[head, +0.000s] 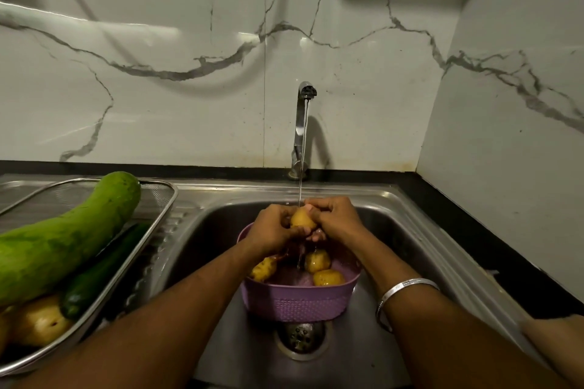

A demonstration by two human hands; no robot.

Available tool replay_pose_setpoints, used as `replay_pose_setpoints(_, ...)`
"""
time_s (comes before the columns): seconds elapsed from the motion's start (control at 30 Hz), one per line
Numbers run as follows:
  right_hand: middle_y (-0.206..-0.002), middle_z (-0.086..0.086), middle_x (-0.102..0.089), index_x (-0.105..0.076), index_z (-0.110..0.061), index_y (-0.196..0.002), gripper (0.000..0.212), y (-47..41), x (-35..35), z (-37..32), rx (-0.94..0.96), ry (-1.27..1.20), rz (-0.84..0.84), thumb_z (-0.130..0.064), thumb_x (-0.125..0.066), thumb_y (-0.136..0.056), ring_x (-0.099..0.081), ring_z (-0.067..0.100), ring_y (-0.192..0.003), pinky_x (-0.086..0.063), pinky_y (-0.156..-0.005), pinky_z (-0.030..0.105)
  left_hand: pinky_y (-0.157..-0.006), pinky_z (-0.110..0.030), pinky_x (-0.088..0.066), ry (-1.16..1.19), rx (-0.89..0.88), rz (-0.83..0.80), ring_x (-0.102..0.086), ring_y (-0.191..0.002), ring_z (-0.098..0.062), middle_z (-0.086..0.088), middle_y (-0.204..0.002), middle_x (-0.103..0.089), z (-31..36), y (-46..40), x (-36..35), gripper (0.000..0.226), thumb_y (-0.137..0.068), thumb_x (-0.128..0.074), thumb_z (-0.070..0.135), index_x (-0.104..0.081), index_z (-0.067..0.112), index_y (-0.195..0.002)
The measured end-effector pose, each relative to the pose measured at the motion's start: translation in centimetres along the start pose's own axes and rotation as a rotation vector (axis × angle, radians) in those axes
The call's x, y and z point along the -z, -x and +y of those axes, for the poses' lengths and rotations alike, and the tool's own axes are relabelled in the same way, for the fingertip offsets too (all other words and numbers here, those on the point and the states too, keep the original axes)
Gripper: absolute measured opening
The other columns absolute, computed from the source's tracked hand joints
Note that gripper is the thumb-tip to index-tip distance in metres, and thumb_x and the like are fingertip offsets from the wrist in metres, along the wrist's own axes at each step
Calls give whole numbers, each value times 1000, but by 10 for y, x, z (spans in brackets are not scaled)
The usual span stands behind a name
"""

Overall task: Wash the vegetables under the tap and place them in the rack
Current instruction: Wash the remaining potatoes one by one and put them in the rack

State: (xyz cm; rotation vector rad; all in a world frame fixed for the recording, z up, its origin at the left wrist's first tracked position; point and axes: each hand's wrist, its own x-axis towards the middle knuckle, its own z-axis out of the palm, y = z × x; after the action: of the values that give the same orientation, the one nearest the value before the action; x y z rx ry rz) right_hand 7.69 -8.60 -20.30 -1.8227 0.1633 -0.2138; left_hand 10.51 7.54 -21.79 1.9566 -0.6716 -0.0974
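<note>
A yellow potato (pixel 302 219) is held under the thin stream from the steel tap (pixel 302 123). My left hand (pixel 272 228) grips it from the left and my right hand (pixel 335 220) grips it from the right, fingers curled round it. Below them a purple plastic basket (pixel 298 301) stands in the sink (pixel 420 240) with three more potatoes (pixel 317 260) inside. On the left drainboard a steel mesh rack (pixel 159 215) holds a big pale green gourd (pixel 66 237), a dark green cucumber (pixel 101 275) and a potato (pixel 39 320).
The sink drain (pixel 300 336) lies just in front of the basket. A black countertop (pixel 493 249) runs along the back and right side below marble wall tiles. A silver bangle (pixel 403 290) circles my right wrist.
</note>
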Motion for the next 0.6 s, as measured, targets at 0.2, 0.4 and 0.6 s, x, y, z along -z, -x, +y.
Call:
replay_pose_setpoints(0.2, -111, 17, -72, -65, -16, -131, 32, -2, -2, 2, -14, -23, -58, -20, -64, -100, -73, 19, -60, -57, -50, 25, -87, -39, -61, -38, -59, 95, -75, -88, -7, 4, -94, -79, -1, 2, 2, 30, -85, -80, 20, -75, 22, -114)
replay_pose_setpoints(0.4, -108, 13, -75, -72, -14, -122, 33, -1, -5, -2, 21, -18, -7, -18, -78, -90, -73, 18, -64, -58, -53, 26, -87, -41, -61, -15, -51, 70, -76, -88, -9, 3, -92, -79, -4, 3, 2, 31, -85, -80, 18, -74, 18, -116)
replay_pose_setpoints(0.6, -116, 16, -70, -70, -10, -124, 25, -1, -3, 0, -20, -5, -28, -18, -58, -103, -76, 28, -73, -63, -57, 31, -91, -33, -60, 48, -19, 27, -74, -95, -6, 4, -101, -79, -7, 3, 4, 44, -82, -82, 18, -70, 15, -125)
